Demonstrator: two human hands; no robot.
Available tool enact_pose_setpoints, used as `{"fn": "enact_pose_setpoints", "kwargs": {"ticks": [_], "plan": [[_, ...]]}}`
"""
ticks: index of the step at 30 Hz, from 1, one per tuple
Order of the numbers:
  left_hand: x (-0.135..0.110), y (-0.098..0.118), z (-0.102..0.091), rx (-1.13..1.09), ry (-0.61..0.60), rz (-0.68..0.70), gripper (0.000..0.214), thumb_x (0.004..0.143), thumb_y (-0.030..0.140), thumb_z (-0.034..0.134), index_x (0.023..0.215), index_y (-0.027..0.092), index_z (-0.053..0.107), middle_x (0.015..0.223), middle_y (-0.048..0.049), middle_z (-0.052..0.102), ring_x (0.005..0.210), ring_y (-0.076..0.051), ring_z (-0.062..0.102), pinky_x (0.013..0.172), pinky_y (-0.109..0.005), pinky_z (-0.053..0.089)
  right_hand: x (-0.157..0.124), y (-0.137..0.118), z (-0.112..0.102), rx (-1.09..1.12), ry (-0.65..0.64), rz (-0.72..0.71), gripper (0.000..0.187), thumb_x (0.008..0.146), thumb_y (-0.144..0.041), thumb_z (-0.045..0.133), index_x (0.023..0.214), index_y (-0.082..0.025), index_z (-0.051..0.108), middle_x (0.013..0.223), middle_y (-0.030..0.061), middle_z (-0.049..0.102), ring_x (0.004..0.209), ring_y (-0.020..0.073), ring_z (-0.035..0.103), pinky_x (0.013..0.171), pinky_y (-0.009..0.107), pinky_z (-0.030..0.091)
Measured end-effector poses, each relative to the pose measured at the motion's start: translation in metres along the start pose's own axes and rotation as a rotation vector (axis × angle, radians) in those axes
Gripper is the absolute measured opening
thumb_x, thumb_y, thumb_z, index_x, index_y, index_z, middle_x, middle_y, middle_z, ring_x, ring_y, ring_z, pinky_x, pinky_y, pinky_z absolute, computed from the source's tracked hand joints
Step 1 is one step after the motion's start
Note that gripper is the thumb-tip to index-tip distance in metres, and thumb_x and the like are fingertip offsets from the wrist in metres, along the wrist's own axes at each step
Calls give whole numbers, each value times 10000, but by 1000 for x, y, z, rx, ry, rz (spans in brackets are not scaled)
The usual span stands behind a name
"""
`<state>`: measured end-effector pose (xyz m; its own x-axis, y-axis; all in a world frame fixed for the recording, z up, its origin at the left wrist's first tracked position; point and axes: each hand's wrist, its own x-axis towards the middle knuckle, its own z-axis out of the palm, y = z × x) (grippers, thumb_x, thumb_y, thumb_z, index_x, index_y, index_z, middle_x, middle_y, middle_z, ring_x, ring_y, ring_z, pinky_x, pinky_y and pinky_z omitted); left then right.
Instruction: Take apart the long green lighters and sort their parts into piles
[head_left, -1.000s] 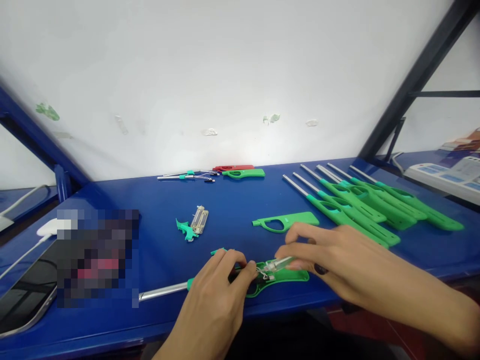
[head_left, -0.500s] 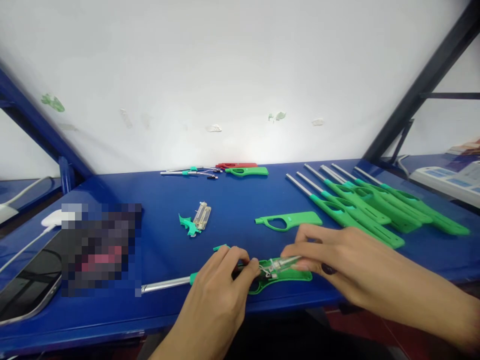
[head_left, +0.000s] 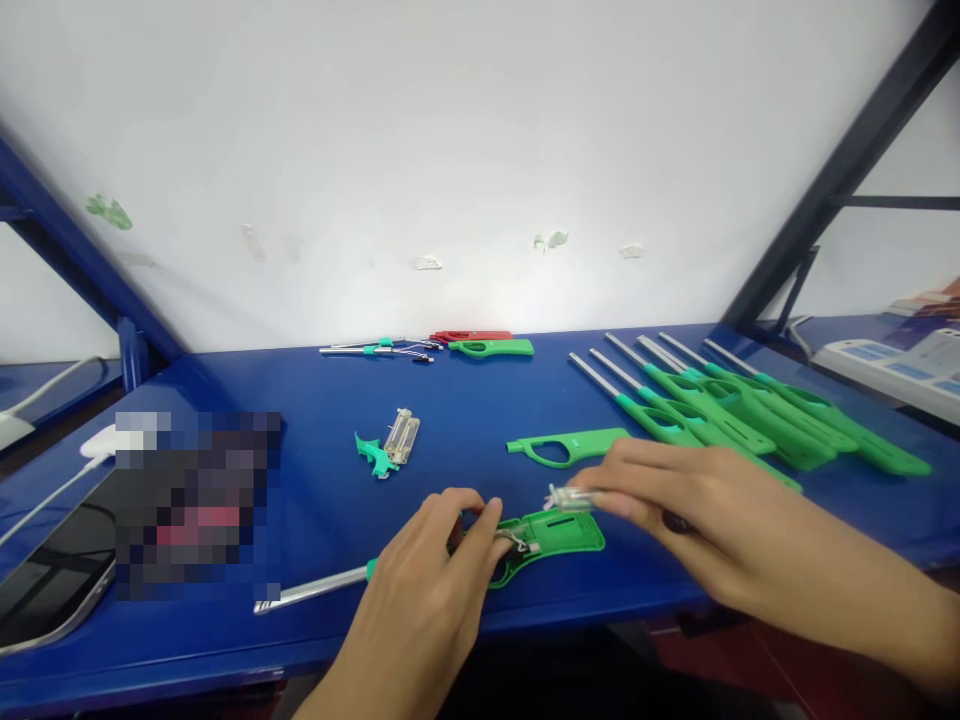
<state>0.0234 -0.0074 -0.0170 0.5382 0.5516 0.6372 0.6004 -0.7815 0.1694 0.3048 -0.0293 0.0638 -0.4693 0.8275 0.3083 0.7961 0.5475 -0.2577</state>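
Observation:
My left hand [head_left: 431,580] is closed on a green lighter shell half [head_left: 570,532], which lies open side up near the front edge. Out of it to the left runs a metal lighter tube [head_left: 315,590] with a teal collar. Wires and small parts show in the shell beside my fingertips. Between thumb and fingers my right hand [head_left: 675,500] pinches a clear fuel tank [head_left: 574,498], raised just above the shell. A dark round end of something [head_left: 675,522] shows under that palm. Behind lies the other green shell half [head_left: 592,445].
Several assembled green lighters [head_left: 720,400] lie at the right. A loose tank [head_left: 403,437] and teal trigger [head_left: 375,455] sit mid-table. At the back are tubes with wires [head_left: 360,350], a red shell [head_left: 476,336] and a green one [head_left: 499,348]. A phone [head_left: 60,570] lies left.
My right hand has lifted the clear tank up out of the green shell. The lighter's tube end has swung slightly left and toward me.

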Motion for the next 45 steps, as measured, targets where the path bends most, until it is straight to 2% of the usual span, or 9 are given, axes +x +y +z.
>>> {"fn": "enact_pose_setpoints", "kwargs": {"ticks": [5,9,13,23,29,36,40,42,45], "plan": [[1,5,-5,13,39,25,286,1168,234,514,1408,118,617,1202,-135,686,908,-215,726,765,-356,642,9,-13,7,58,-102,-37,318,1145,-316,502,1223,-304,810,1084,52,815,835,205,772,738,300,556],[1,6,-7,-16,117,67,202,1139,191,583,1316,143,667,1161,-106,705,1003,-234,712,929,-407,612,11,-17,11,71,-180,-24,310,1168,-336,461,1227,-321,765,1089,25,784,855,195,745,736,307,508],[3,5,-9,-128,130,61,143,1106,99,604,1196,158,697,1049,-74,699,883,-197,663,816,-348,582,11,-21,12,85,-256,-10,301,1182,-329,430,1208,-340,730,1070,-6,752,832,175,719,750,312,491],[1,1,-11,-200,68,68,342,1017,-75,537,1206,161,696,975,-64,689,815,-191,580,698,-319,524,9,-25,12,38,-225,-68,387,1114,-169,487,1363,-337,732,1060,28,769,757,168,731,707,284,504],[2,0,-14,-195,42,85,330,1030,-54,520,1148,198,696,961,-42,709,800,-182,584,679,-288,515,10,-23,10,52,-211,-88,408,1101,-152,514,1380,-342,743,1071,27,781,755,155,740,713,268,518],[12,-32,-54,89,157,-23,158,1093,114,611,1101,225,723,982,-23,732,886,-184,656,835,-315,542,19,-11,16,3,-4,-53,339,1154,-384,512,1294,-301,809,1067,60,826,811,191,779,723,280,552],[39,-78,-79,404,-137,-113,253,1098,293,574,970,239,785,966,-60,764,904,-273,676,642,-345,495,58,-6,13,-149,-75,-73,367,1157,-377,495,1154,-253,840,1000,72,836,842,219,786,718,298,535],[55,-99,-82,462,-332,-190,211,1062,288,627,963,231,804,999,-81,774,972,-307,691,658,-352,499,84,-7,13,-253,-171,-59,353,1143,-353,525,1063,-220,842,937,82,830,826,230,780,714,307,516],[76,-117,-77,481,-440,-188,201,1012,166,646,887,207,798,923,-90,764,935,-309,694,647,-335,482,122,-12,23,-294,-189,-41,344,1112,-324,574,944,-170,831,853,106,806,781,235,763,711,320,502]]}}
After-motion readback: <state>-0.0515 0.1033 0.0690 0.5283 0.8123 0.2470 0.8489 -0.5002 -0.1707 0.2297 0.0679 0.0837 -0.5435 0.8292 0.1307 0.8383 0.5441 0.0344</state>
